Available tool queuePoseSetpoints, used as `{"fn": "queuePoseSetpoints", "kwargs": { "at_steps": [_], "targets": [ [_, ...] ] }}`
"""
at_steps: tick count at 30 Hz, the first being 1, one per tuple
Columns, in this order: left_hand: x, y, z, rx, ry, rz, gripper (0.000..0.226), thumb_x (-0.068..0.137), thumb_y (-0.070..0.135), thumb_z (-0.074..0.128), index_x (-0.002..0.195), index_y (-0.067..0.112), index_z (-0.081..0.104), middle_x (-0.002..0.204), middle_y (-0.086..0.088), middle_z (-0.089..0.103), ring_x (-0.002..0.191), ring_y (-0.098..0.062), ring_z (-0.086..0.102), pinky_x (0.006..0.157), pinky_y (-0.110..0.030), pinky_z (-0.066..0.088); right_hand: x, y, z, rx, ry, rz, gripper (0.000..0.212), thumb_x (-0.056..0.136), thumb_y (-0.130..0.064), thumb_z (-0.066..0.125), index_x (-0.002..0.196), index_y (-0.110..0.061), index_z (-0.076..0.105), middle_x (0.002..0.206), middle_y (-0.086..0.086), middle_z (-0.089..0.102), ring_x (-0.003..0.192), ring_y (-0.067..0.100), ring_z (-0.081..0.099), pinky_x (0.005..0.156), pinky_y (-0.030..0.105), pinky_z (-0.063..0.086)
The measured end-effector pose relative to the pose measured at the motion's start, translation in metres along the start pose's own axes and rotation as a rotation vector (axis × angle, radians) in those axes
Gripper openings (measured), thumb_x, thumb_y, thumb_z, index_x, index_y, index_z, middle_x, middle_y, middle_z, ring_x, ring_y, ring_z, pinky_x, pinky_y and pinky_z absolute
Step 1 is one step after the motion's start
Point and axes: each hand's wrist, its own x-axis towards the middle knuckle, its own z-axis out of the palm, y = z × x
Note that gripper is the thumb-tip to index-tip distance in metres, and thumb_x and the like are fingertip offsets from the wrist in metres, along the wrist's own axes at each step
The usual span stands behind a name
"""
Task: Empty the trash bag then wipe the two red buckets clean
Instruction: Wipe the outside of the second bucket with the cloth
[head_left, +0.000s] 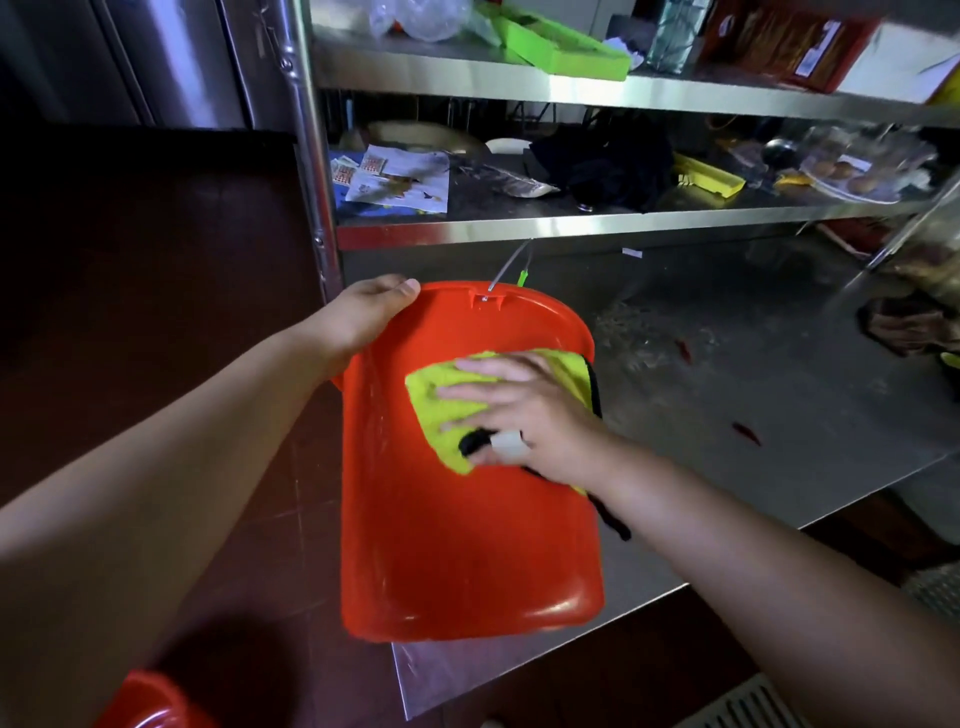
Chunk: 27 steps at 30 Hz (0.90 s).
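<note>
Red bucket tilted on its side at the near corner of the steel table, mouth turned away, wire handle at its far rim. Left hand curled over the bucket's far-left rim, thumb on top. Right hand spread flat, fingers straight, pressing a yellow-green cloth against the bucket's upper wall; black edging of the cloth trailing below the wrist. Second red bucket below and left of the first, partly cut off by the frame edge. Cluttered steel shelves behind the bucket, with a green tray on the upper level.
</note>
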Motion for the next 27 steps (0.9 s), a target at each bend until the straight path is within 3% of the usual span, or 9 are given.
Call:
{"fn": "queuePoseSetpoints", "kwargs": {
  "at_steps": [5, 8, 12, 15, 18, 20, 23, 27],
  "targets": [
    [0.001, -0.011, 0.004, -0.106, 0.020, -0.036, 0.033, 0.096, 0.034, 0.048, 0.069, 0.030, 0.068, 0.064, 0.017, 0.068, 0.061, 0.005, 0.063, 0.052, -0.010, 0.047, 0.040, 0.051, -0.017, 0.011, 0.065, 0.173, 0.025, 0.079, -0.031, 0.072, 0.097, -0.014, 0.075, 0.127, -0.007, 0.060, 0.128, 0.012, 0.042, 0.106, 0.022, 0.019],
    [-0.002, -0.020, 0.001, -0.136, 0.055, -0.049, 0.037, 0.095, 0.036, 0.049, 0.062, 0.034, 0.065, 0.057, 0.017, 0.063, 0.054, 0.003, 0.060, 0.047, -0.011, 0.045, 0.043, 0.044, -0.009, 0.017, 0.071, 0.197, 0.024, 0.080, -0.037, 0.070, 0.093, -0.018, 0.076, 0.128, -0.009, 0.059, 0.129, 0.011, 0.039, 0.105, 0.032, 0.019],
    [-0.007, -0.029, -0.010, -0.119, 0.088, -0.051, 0.030, 0.094, 0.040, 0.048, 0.070, 0.028, 0.062, 0.057, 0.010, 0.059, 0.049, -0.007, 0.058, 0.043, -0.021, 0.046, 0.008, 0.005, 0.003, -0.023, 0.039, 0.138, 0.027, 0.078, -0.046, 0.067, 0.089, -0.023, 0.077, 0.127, -0.012, 0.060, 0.129, 0.014, 0.042, 0.104, 0.039, 0.023],
    [-0.011, -0.033, -0.016, -0.124, 0.093, -0.051, 0.029, 0.096, 0.038, 0.046, 0.073, 0.023, 0.058, 0.053, 0.010, 0.056, 0.043, -0.007, 0.053, 0.039, -0.017, 0.041, -0.031, -0.030, 0.008, -0.025, -0.004, 0.061, 0.030, 0.078, -0.053, 0.063, 0.094, -0.030, 0.076, 0.126, -0.012, 0.061, 0.128, 0.015, 0.043, 0.104, 0.040, 0.024],
    [-0.013, -0.033, -0.017, -0.114, 0.110, -0.062, 0.029, 0.096, 0.038, 0.046, 0.076, 0.024, 0.061, 0.055, 0.010, 0.060, 0.046, -0.004, 0.056, 0.041, -0.014, 0.042, -0.069, -0.052, 0.014, 0.001, -0.073, 0.006, 0.031, 0.081, -0.054, 0.059, 0.101, -0.034, 0.072, 0.132, -0.016, 0.055, 0.135, 0.011, 0.034, 0.108, 0.042, 0.019],
    [-0.012, -0.033, -0.016, -0.128, 0.108, -0.079, 0.029, 0.095, 0.040, 0.047, 0.076, 0.029, 0.066, 0.058, 0.012, 0.065, 0.050, -0.003, 0.061, 0.043, -0.014, 0.045, -0.083, -0.054, 0.014, 0.035, -0.118, -0.025, 0.029, 0.081, -0.052, 0.064, 0.101, -0.032, 0.072, 0.135, -0.016, 0.052, 0.138, 0.010, 0.029, 0.109, 0.045, 0.018],
    [-0.008, -0.030, -0.015, -0.144, 0.075, -0.103, 0.030, 0.094, 0.040, 0.046, 0.076, 0.040, 0.069, 0.065, 0.014, 0.069, 0.058, -0.001, 0.066, 0.049, -0.020, 0.049, -0.080, -0.043, 0.009, 0.055, -0.114, -0.077, 0.029, 0.080, -0.047, 0.068, 0.101, -0.028, 0.073, 0.133, -0.012, 0.056, 0.135, 0.014, 0.035, 0.106, 0.045, 0.024],
    [-0.004, -0.031, -0.019, -0.168, -0.019, -0.065, 0.034, 0.095, 0.033, 0.042, 0.071, 0.031, 0.066, 0.059, 0.012, 0.062, 0.053, -0.004, 0.060, 0.051, -0.023, 0.045, -0.047, -0.014, 0.003, 0.045, -0.032, -0.056, 0.029, 0.078, -0.042, 0.069, 0.101, -0.024, 0.074, 0.127, -0.007, 0.060, 0.130, 0.016, 0.043, 0.104, 0.039, 0.027]
  ]
}}
